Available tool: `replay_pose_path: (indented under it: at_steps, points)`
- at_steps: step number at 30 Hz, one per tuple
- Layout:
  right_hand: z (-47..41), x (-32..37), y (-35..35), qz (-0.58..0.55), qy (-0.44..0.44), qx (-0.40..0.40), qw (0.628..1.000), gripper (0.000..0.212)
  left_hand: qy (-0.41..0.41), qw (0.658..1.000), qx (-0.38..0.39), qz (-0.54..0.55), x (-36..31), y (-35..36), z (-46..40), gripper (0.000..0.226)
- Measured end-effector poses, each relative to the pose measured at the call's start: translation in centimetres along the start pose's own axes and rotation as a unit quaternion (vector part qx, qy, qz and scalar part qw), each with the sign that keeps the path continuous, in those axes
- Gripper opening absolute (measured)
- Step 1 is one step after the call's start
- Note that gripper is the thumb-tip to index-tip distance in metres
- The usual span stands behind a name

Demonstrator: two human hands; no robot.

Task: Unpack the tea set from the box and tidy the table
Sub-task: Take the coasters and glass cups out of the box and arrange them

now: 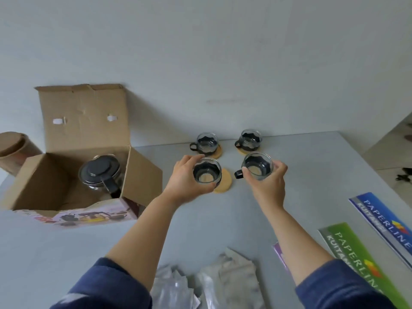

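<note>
1. Glass cups are in both hands. The left hand (189, 175) holds the left cup (207, 171), with its grip wrapped round the side. The right hand (266, 178) holds the right cup (257, 166) the same way, and that cup's black handle sticks out to the left.

2. Two more cups sit at the far edge of the tabletop (312, 166). The far left cup (206, 142) and the far right cup (249, 140) each rest on a round wooden mat.

3. A third wooden mat (224, 181) lies just under and to the right of the left cup. I cannot see a mat under the right cup; the cup and hand may hide it.

4. The box (73, 175) stands open on the left. The teapot (100, 172) is not out yet; it is inside the box with its black lid on.

5. What could go wrong: the cups are smooth glass, so one could slip if a hand lets go too soon. The left cup could land half on its mat and tip over. The two held cups are near each other and could bump.

6. Empty plastic bags (176, 288) lie at the near edge, and long printed packs (388, 221) lie on the right. An arm pulling back could sweep the bags off the tabletop.
</note>
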State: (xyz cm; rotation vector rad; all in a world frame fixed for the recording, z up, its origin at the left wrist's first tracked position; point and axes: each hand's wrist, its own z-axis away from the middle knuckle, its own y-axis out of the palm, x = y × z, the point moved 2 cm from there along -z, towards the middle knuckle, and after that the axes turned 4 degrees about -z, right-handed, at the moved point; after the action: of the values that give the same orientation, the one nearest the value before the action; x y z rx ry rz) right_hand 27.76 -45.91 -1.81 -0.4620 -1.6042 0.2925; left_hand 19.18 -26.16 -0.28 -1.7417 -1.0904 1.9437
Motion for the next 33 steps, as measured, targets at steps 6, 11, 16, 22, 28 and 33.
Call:
replay_pose_path:
  at_steps: [6, 11, 16, 22, 28, 33]
  points:
    - [-4.6, -4.4, -1.0, 0.047, 0.023, -0.016, 0.998, 0.077, -0.034, 0.999, 0.011, 0.01, -0.6, 5.7, -3.2, 0.081]
    - [-6.2, -6.1, 0.1, 0.049, 0.042, -0.013, 0.998, 0.079, -0.065, 0.997, 0.036, -0.017, 0.7, 7.3, -4.7, 0.086]
    - [-6.2, -7.3, 0.5, 0.058, 0.06, 0.003, 0.997, 0.081, -0.078, 0.995, 0.049, -0.033, 1.3, 7.5, -4.8, 0.086]
    - [-6.7, -6.9, -0.1, 0.047, 0.096, 0.08, 0.991, 0.1, -0.072, 0.994, 0.067, -0.049, 1.0, 7.2, -4.6, 0.101]
    - [-5.7, -2.6, -1.6, 0.101, 0.028, 0.085, 0.991, 0.105, -0.036, 0.998, -0.031, -0.035, -0.1, 1.5, -2.5, 0.094]
    - [-0.9, 5.0, 2.0, 0.071, -0.066, 0.214, 0.972, 0.067, -0.012, 0.979, -0.188, -0.078, 1.7, -7.2, 0.7, 0.07]
